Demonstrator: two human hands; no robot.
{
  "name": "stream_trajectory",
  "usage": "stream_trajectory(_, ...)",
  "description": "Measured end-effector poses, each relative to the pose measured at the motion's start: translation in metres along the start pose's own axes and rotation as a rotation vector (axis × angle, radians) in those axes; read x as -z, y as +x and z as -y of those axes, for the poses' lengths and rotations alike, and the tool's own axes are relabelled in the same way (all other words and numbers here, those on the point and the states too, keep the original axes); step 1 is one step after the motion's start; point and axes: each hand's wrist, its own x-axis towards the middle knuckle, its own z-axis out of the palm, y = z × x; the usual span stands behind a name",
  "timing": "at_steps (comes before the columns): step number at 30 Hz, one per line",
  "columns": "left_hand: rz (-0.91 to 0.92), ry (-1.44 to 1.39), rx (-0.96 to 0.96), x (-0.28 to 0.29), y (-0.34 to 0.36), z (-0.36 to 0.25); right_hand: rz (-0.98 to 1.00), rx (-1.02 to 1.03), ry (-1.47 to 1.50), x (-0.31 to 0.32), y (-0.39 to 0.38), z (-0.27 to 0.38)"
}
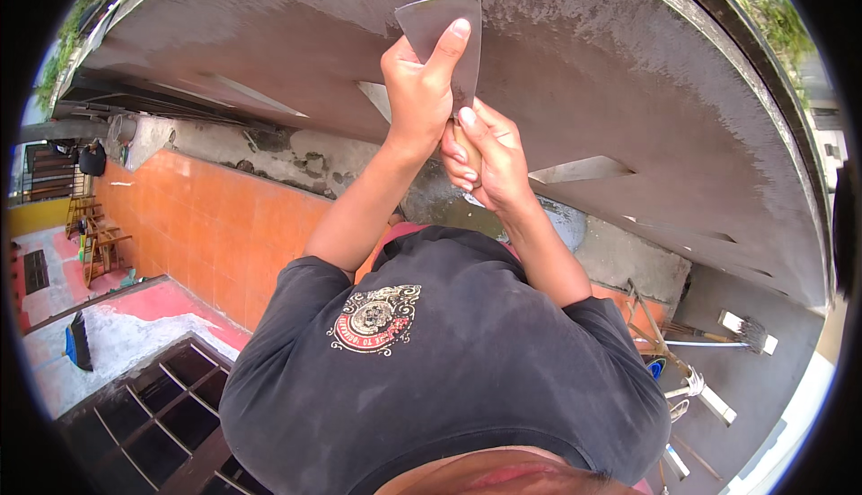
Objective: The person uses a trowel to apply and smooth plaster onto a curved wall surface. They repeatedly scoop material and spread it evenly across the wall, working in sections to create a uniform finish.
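A metal scraper (464, 64) with a wide blade and a wooden handle is raised at the top middle, against a grey-brown plastered surface (584, 64). My left hand (422, 91) grips the blade from the left, its thumb lying flat on the metal. My right hand (485, 154) is closed round the handle, just below and to the right of my left hand. The blade's top edge appears to lie on the plaster; whether it presses on it I cannot tell.
Below the plaster are narrow pale openings, a concrete strip (628, 252) and orange tiles (197, 225). At left stand wooden chairs (99, 248), a blue broom (74, 347) and a dark grille (144, 405). At right are long-handled tools (732, 342) and poles.
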Motion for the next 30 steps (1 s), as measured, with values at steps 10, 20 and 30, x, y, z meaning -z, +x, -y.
stream_trajectory(10, -0.001, 0.018, -0.051, -0.002, 0.004, -0.005, -0.006, -0.003, -0.044, -0.005, -0.001, 0.001)
stream_trajectory(20, -0.059, 0.094, 0.066, -0.003, 0.001, -0.006, -0.019, -0.029, -0.015, -0.010, -0.001, 0.002)
stream_trajectory(30, -0.025, 0.145, 0.143, -0.002, -0.004, -0.004, -0.024, -0.049, 0.034, -0.003, -0.005, -0.002)
